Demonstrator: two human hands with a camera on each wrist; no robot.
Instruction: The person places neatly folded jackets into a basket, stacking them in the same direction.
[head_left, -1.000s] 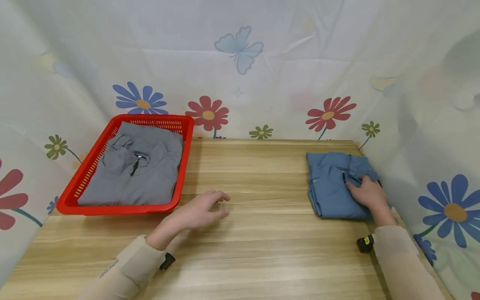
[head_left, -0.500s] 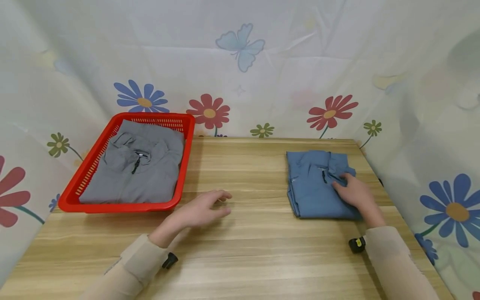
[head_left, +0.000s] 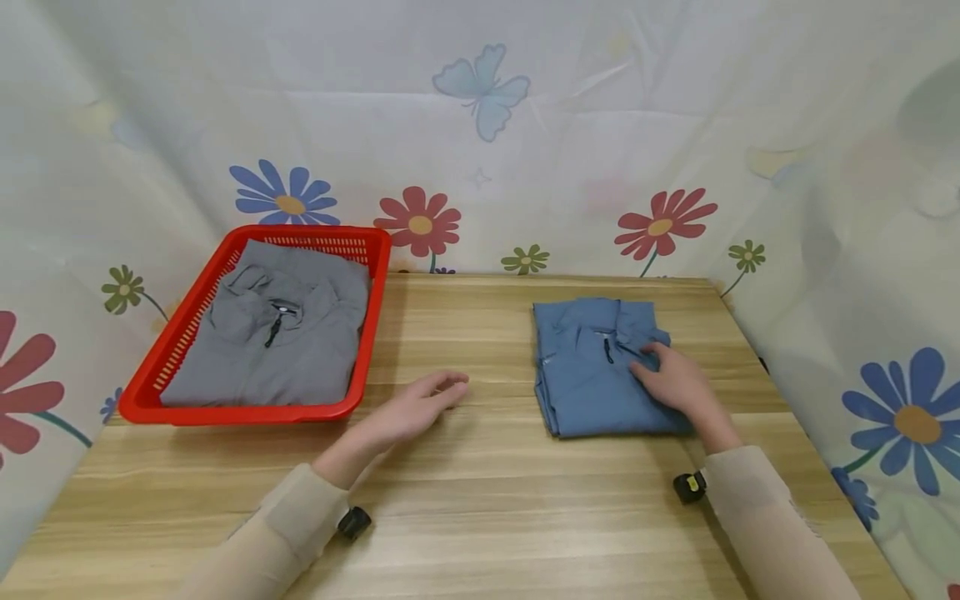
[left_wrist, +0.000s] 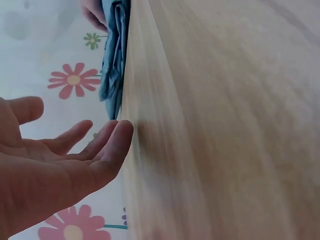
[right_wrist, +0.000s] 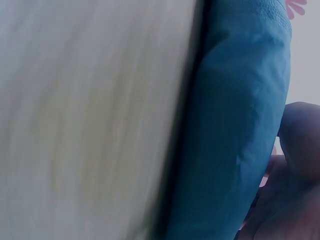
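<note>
A neatly folded blue garment (head_left: 581,387) with a short black zip pull lies flat on the table, right of centre. My right hand (head_left: 678,383) rests on its right side, thumb and fingers pressing the top near the collar. In the right wrist view the folded edge of that garment fills the middle, and part of the hand (right_wrist: 302,150) shows beside it. My left hand (head_left: 412,408) hovers low over the table between basket and garment, fingers loosely bent. Seen from the left wrist, that hand (left_wrist: 65,162) holds nothing.
A red plastic basket (head_left: 251,414) stands at the left, with a folded grey garment (head_left: 300,367) inside. The wooden table (head_left: 480,517) ends at a white curtain (head_left: 360,125) printed with flowers, which hangs behind and on both sides.
The blue garment has slid left across the table under my right hand, away from the right edge. My left hand has shifted only slightly right.
</note>
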